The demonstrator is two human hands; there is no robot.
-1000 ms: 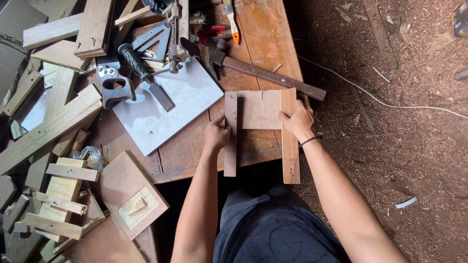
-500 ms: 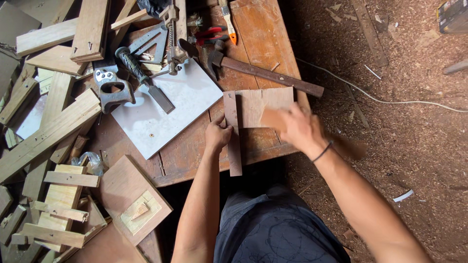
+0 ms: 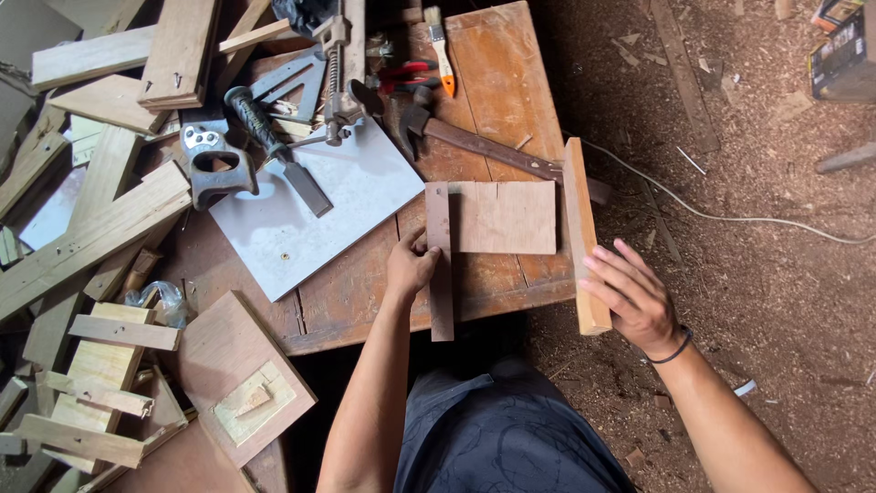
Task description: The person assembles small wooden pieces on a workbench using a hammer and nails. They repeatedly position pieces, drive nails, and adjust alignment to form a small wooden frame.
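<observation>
Two hands are at work. My left hand [image 3: 412,267] presses on the thin wood strip [image 3: 440,265] that lies along the left edge of the flat board [image 3: 504,217] on the table [image 3: 493,73]. My right hand [image 3: 631,297] is open, fingers touching the long wood stick [image 3: 582,239]. Earlier that stick lay against the board's right edge; now it sits apart, tilted

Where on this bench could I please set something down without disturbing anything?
The bare bench top between the brush and the right edge is free, as is the grey sheet below the chisel. The upper left, with saw, clamp and offcuts, is crowded.
</observation>
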